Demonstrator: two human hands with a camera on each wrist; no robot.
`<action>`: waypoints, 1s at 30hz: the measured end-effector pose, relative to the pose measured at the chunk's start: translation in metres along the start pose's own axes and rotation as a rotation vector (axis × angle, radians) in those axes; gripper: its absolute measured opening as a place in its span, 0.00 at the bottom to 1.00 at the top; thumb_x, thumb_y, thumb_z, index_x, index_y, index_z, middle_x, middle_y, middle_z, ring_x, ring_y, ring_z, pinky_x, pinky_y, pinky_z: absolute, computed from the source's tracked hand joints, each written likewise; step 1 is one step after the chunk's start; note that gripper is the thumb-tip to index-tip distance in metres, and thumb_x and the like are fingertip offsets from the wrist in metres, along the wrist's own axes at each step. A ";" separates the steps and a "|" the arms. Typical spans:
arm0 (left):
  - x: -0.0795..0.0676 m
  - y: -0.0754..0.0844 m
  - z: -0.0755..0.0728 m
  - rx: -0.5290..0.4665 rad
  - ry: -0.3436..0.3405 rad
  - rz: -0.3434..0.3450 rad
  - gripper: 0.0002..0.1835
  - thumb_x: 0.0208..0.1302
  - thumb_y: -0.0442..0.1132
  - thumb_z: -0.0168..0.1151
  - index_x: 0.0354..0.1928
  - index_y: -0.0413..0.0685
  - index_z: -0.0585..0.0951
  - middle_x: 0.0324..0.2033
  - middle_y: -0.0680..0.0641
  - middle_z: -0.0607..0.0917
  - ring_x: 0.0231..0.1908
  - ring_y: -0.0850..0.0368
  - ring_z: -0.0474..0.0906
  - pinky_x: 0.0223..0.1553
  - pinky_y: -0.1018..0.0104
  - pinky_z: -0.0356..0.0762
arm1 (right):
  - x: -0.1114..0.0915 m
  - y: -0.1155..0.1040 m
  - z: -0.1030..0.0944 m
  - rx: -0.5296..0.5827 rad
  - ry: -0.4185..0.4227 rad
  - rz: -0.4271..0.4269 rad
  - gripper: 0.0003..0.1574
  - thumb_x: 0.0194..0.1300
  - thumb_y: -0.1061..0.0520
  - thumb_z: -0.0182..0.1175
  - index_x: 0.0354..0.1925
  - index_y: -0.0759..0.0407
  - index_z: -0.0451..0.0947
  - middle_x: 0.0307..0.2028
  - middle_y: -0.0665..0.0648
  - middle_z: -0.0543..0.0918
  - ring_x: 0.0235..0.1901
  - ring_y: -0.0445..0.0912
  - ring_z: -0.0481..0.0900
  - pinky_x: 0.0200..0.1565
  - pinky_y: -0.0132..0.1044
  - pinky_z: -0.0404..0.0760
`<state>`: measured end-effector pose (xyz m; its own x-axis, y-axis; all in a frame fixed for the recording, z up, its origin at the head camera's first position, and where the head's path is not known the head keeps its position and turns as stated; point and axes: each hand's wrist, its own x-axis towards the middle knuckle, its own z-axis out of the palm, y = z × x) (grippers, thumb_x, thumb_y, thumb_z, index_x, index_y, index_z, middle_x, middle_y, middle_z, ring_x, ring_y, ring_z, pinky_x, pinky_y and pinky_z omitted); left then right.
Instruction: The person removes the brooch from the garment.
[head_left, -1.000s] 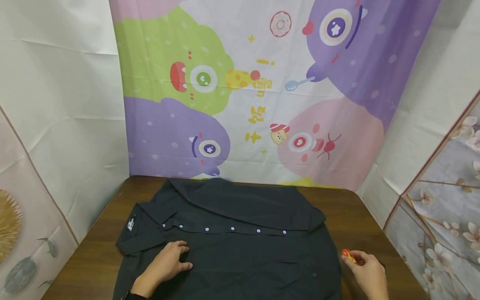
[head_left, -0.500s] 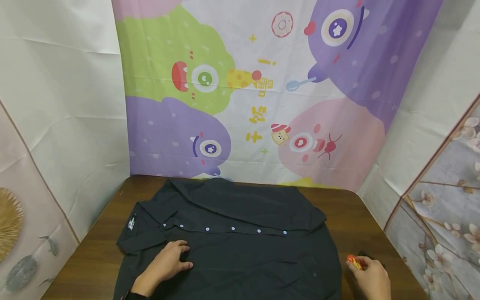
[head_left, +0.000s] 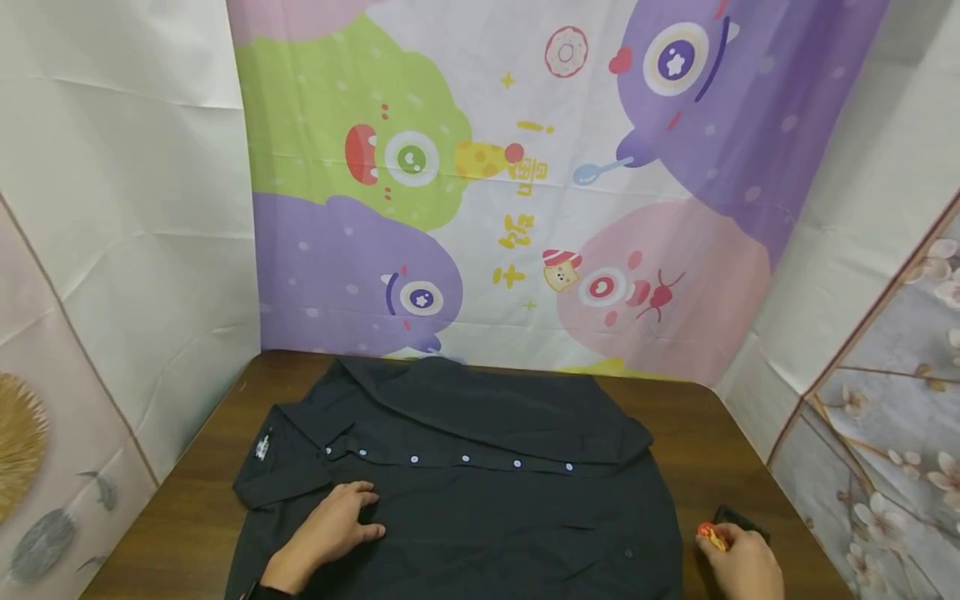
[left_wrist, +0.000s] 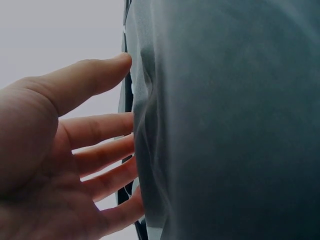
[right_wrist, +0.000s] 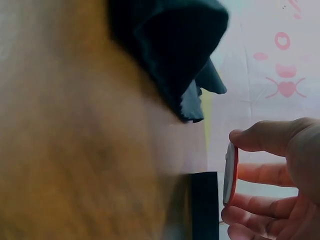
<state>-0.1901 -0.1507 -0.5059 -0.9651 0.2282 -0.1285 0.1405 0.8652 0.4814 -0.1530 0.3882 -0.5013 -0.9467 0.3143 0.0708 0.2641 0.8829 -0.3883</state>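
Note:
A black button-up shirt [head_left: 465, 517] lies spread on the table, its row of pale buttons running across the middle. My left hand [head_left: 330, 529] rests on the shirt just below its collar [head_left: 288, 454], thumb apart and fingers loosely extended; the left wrist view shows the fingertips [left_wrist: 122, 120] against the cloth. To the right of the shirt, my right hand [head_left: 744, 562] pinches a small flat red-and-yellow piece [head_left: 714, 537] between thumb and fingers. Seen edge-on in the right wrist view, this thin piece [right_wrist: 230, 175] has a red side and a pale grey side.
A black box-like object [head_left: 738, 521] lies on the wooden table [head_left: 720, 433] just beyond my right hand, partly hidden by it. Behind the table hangs a cartoon-printed cloth [head_left: 510, 208], with white sheeting [head_left: 157, 208] at the sides.
My right hand has moved slightly right and nearer to me with the red-and-yellow piece, uncovering more of the black object. My left hand and the shirt have stayed put.

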 end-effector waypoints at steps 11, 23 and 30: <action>-0.001 -0.002 0.003 0.001 -0.003 -0.004 0.24 0.49 0.47 0.69 0.45 0.36 0.80 0.52 0.37 0.77 0.55 0.38 0.68 0.55 0.39 0.67 | -0.005 0.001 0.003 -0.009 -0.027 0.031 0.32 0.54 0.43 0.63 0.43 0.70 0.77 0.32 0.71 0.78 0.32 0.64 0.77 0.36 0.60 0.75; 0.000 -0.001 0.000 0.001 0.006 -0.001 0.25 0.50 0.47 0.69 0.46 0.37 0.81 0.53 0.37 0.76 0.56 0.38 0.68 0.56 0.40 0.67 | -0.006 0.005 -0.003 0.002 0.041 0.034 0.31 0.53 0.43 0.64 0.41 0.70 0.78 0.30 0.70 0.78 0.31 0.64 0.76 0.35 0.60 0.75; -0.001 0.000 -0.001 0.000 0.001 -0.010 0.24 0.50 0.46 0.69 0.46 0.36 0.81 0.53 0.37 0.76 0.56 0.38 0.68 0.56 0.40 0.67 | -0.003 0.012 -0.007 0.007 0.083 0.047 0.29 0.54 0.45 0.64 0.42 0.70 0.78 0.30 0.71 0.78 0.31 0.66 0.76 0.34 0.61 0.74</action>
<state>-0.1890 -0.1510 -0.5047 -0.9666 0.2194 -0.1325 0.1310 0.8673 0.4801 -0.1457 0.3998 -0.4998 -0.9147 0.3833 0.1283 0.3062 0.8643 -0.3990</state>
